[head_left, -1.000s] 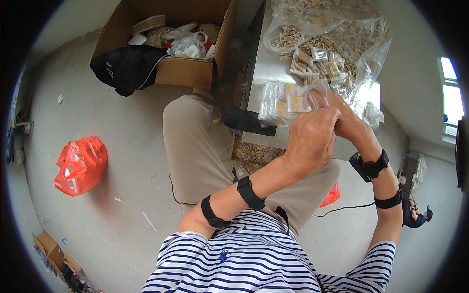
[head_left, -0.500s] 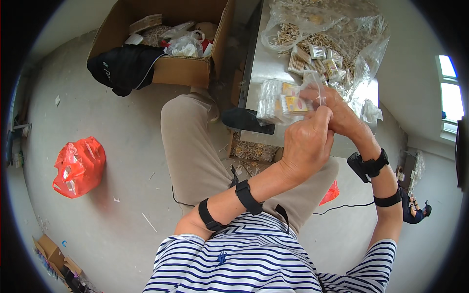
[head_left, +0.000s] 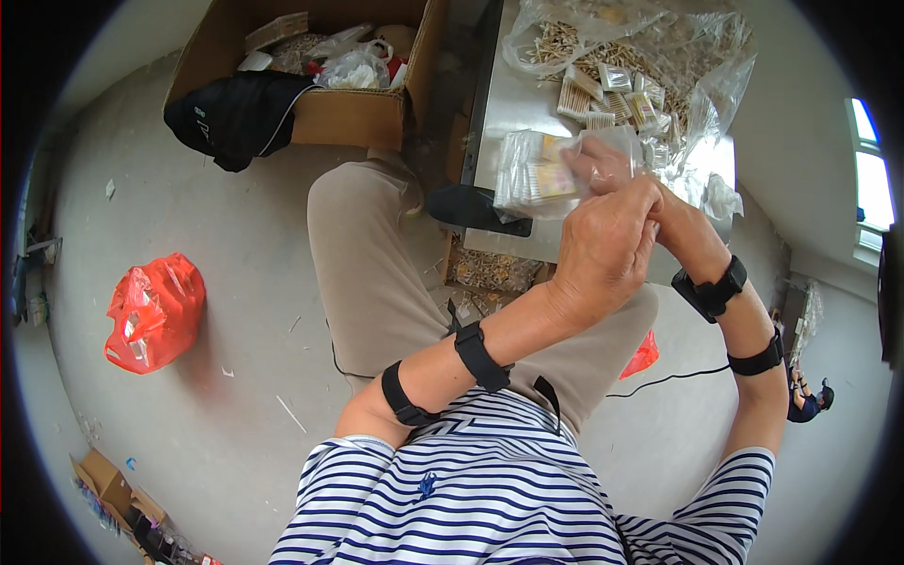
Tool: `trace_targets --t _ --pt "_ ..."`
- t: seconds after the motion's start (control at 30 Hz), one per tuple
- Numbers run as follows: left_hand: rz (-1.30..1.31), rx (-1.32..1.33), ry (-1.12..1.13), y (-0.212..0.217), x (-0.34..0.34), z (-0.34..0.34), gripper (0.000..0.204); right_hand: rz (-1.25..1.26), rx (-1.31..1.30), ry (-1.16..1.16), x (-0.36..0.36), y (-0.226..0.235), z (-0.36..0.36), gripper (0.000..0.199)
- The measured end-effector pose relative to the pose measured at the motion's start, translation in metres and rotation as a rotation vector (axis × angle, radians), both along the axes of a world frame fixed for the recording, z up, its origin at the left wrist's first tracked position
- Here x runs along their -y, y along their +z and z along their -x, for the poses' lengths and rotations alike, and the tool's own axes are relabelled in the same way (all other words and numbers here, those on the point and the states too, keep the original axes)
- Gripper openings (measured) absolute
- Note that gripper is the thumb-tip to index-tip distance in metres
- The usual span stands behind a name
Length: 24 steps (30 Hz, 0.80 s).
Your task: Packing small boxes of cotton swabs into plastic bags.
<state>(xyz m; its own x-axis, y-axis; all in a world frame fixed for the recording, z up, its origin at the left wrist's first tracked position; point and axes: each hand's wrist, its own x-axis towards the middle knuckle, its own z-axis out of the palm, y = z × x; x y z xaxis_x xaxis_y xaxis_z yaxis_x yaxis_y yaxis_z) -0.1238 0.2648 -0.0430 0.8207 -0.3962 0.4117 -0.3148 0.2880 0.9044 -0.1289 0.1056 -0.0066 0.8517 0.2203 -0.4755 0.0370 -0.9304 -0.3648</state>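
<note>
The work in hand looks like filling or arranging a clear bag (head_left: pixel 565 177): the left hand (head_left: pixel 607 245) is curled tight near the bag's mouth, apparently pinching its edge, while the right hand (head_left: pixel 610 169) reaches inside, its fingers beside yellow-labelled packs (head_left: pixel 527 181); whether they grasp one cannot be told through the plastic. The bag sits just left of the right fingers, over the metal bench (head_left: pixel 508 104). Beyond those fingers lie loose packs (head_left: pixel 643 111) and a heap of swab sticks (head_left: pixel 556 47). The next move probably calls for holding the mouth wide, settling the packs flat, then withdrawing the right fingers without snagging plastic.
</note>
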Motion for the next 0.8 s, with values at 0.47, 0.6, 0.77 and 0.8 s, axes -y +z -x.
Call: trace_targets --t 0.47,0.6,0.77,0.8 --pt "0.034 -0.064 -0.112 -0.006 -0.005 0.001 0.02 -0.016 0.07 0.027 -0.04 -0.006 -0.001 0.037" --pt "0.009 -0.074 -0.134 -0.007 -0.004 0.003 0.02 -0.013 0.093 0.023 -0.048 -0.008 -0.009 0.034" --pt "-0.036 -0.086 -0.177 -0.008 -0.01 0.002 0.021 -0.013 0.14 0.002 -0.048 -0.01 -0.009 0.029" --pt "-0.042 -0.095 -0.185 -0.005 -0.011 0.001 0.021 -0.004 0.155 -0.009 -0.03 -0.002 0.004 0.029"
